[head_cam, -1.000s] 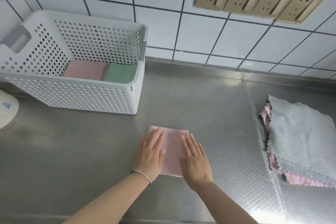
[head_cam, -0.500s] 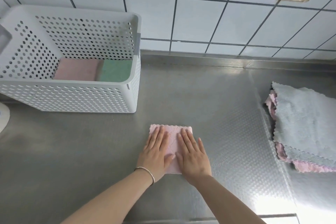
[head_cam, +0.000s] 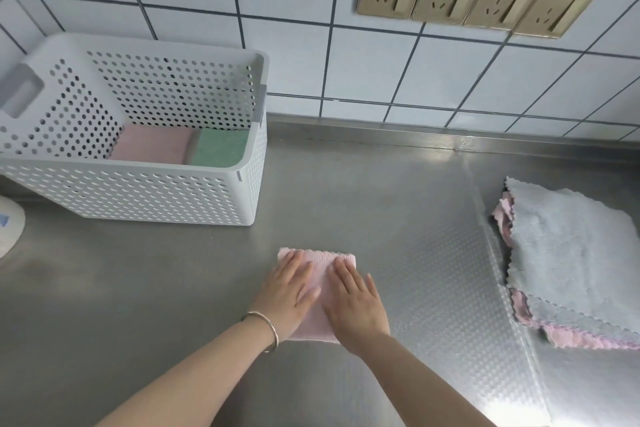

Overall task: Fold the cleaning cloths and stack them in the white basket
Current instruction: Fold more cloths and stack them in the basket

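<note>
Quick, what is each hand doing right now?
Left hand: open, fingers straight, pressing flat on the folded pink cloth.
Right hand: open, fingers straight, pressing flat on the same cloth.

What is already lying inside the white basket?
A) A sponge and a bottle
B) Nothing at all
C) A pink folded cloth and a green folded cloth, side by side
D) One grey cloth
C: through the open top of the white basket, a pink folded cloth lies on the left and a green folded cloth right beside it.
</note>
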Demonstrator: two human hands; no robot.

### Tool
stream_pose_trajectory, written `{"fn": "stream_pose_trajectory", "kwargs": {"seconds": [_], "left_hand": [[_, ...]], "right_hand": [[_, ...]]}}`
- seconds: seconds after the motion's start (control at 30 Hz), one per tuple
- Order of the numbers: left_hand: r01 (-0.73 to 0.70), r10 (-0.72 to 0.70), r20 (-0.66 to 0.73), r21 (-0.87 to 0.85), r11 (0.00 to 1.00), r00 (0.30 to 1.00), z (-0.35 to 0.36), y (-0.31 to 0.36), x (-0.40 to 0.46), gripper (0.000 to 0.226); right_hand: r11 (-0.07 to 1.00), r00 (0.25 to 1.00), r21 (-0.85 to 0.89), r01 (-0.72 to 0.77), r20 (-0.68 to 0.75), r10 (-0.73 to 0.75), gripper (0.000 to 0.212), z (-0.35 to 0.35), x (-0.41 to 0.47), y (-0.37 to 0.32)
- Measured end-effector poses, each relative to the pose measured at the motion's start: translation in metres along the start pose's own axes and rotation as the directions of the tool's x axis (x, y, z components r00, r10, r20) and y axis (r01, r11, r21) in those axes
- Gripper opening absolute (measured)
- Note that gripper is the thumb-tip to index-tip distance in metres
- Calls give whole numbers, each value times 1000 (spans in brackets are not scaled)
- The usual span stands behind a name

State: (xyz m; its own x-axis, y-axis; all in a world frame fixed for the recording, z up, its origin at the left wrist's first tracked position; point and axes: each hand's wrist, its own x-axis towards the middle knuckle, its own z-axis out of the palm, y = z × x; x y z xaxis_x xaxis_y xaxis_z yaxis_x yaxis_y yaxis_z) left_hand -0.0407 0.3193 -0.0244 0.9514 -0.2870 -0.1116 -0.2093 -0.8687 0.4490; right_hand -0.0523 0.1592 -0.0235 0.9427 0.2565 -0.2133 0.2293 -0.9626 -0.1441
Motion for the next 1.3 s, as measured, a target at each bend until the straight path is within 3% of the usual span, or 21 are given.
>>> {"fn": "stream_pose_trajectory", "kwargs": {"seconds": [0.07, 0.13, 0.2, 0.23, 0.27, 0.37, 0.5, 0.6, 0.63, 0.7, 0.8, 0.87, 0.97, 1.07, 1.2, 1.3], "left_hand": [[178, -200, -35, -326, 928, 979, -12, 6, 3, 67], [376, -470, -109, -457, 806, 876, -22, 6, -1, 48], [604, -691, 19, -505, 617, 722, -23, 3, -5, 41], [667, -720, 99, -479, 571, 687, -19, 0, -9, 39], [697, -710, 161, -428, 576, 685, -13, -2, -13, 34], [703, -681, 203, -335, 627, 704, -6, 3, -19, 7], [743, -693, 292, -390, 543, 660, -12, 6, -15, 15], [755, -699, 434, -613, 234, 569, -14, 7, -17, 21], [749, -697, 470, -647, 145, 541, -16, 8, -19, 25], [745, -687, 527, -666, 31, 500, -18, 11, -24, 27], [751, -615, 649, -646, -135, 448, -23, 17, -32, 24], [746, -578, 682, -641, -177, 449, -23, 18, -34, 18], [727, -559, 652, -676, -122, 513, -28, 25, -35, 7], [687, -565, 551, -725, 40, 614, -37, 35, -32, 7], [584, -524, 343, -700, 411, 780, -59, 40, -25, 17], [498, -508, 171, -600, 626, 844, -78, 45, -21, 25]], "right_hand": [[974, 991, 202, -105, 102, 85, 59, -18, 0, 4], [868, 963, 424, -258, 38, 268, 48, -32, -3, 6], [627, 874, 643, -440, 146, 463, 43, -41, -10, 7], [504, 830, 704, -500, 224, 510, 44, -40, -13, 8], [440, 803, 724, -532, 265, 535, 44, -39, -17, 8], [392, 772, 725, -567, 301, 560, 45, -34, -24, 9], [341, 756, 711, -614, 405, 515, 41, -30, -24, 3], [345, 738, 669, -658, 481, 473, 8, -34, -20, 5], [341, 735, 666, -664, 499, 459, 13, -37, -19, 5], [312, 720, 660, -683, 539, 438, 30, -38, -19, 9], [224, 680, 658, -719, 599, 423, 22, -43, -24, 15], [187, 689, 683, -706, 601, 405, 19, -45, -28, 20], [220, 741, 725, -653, 551, 384, 20, -46, -34, 24], [300, 780, 741, -600, 458, 428, 28, -50, -38, 24], [412, 840, 767, -493, 294, 456, 32, -72, -38, 23], [467, 876, 794, -389, 163, 453, 35, -94, -39, 19]]}}
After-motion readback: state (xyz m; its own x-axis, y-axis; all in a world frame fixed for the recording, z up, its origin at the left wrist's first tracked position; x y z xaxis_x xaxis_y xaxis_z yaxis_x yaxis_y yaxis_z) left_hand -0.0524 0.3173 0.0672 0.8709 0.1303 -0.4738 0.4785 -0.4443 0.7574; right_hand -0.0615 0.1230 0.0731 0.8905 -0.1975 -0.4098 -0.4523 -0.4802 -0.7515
